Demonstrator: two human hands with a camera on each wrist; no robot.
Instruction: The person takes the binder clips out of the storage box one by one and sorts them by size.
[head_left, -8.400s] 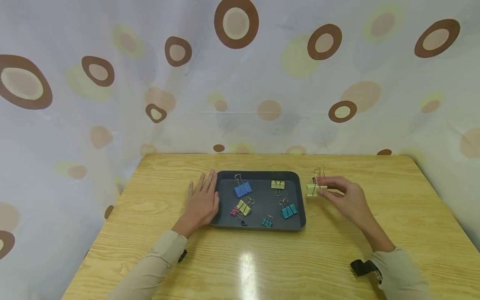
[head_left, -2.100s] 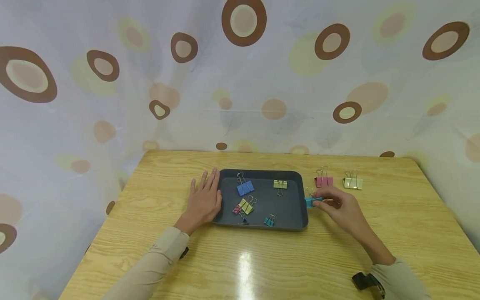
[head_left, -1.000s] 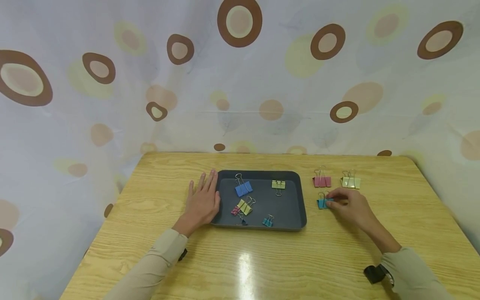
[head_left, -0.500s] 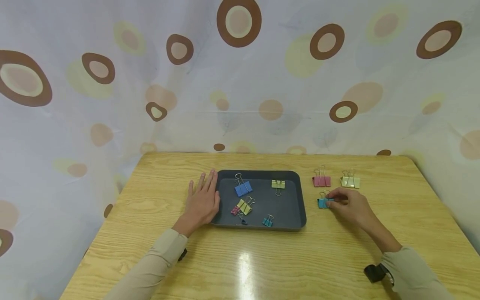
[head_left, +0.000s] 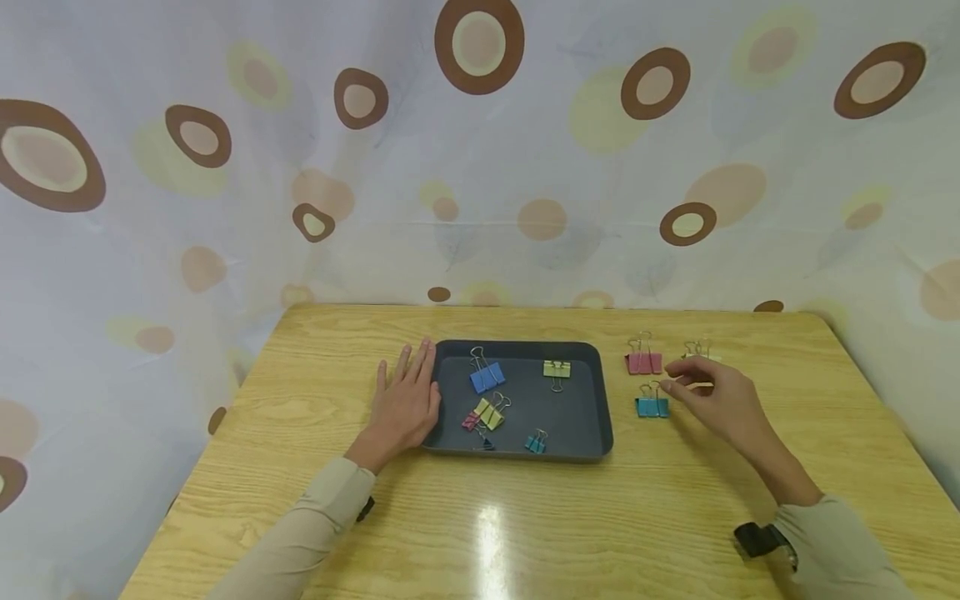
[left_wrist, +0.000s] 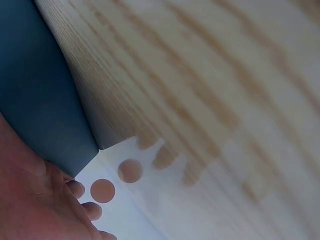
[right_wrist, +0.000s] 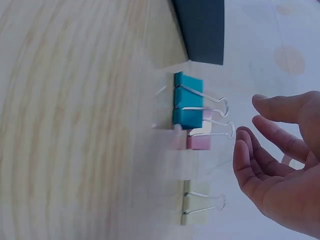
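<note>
My left hand (head_left: pixel 402 408) rests with straight fingers along the left side of the dark grey tray (head_left: pixel 517 455); the left wrist view shows the palm (left_wrist: pixel 30 200) against the tray wall. A teal binder clip (head_left: pixel 652 407) stands on the table right of the tray, handles up. Just above and right of it is my right hand (head_left: pixel 720 400), thumb and fingers apart with nothing between them, as the right wrist view confirms. Behind the teal clip stands a pink binder clip (head_left: pixel 643 363). To its right, a pale yellow binder clip (right_wrist: pixel 196 202) is mostly hidden by my hand in the head view.
Inside the tray lie a blue binder clip (head_left: pixel 487 377), a yellow one (head_left: pixel 557 369), a small teal one (head_left: pixel 536 444), and a cluster with a yellow clip (head_left: pixel 491 415), a small pink clip (head_left: pixel 470 422) and a dark one (head_left: pixel 487 444). A patterned curtain (head_left: pixel 480 183) hangs behind the wooden table (head_left: pixel 420 525).
My right hand brought the teal clip out of the tray, set it down and let go, lifting slightly up and right. Earlier, pink and pale yellow clips were set on the table. My left hand stayed.
</note>
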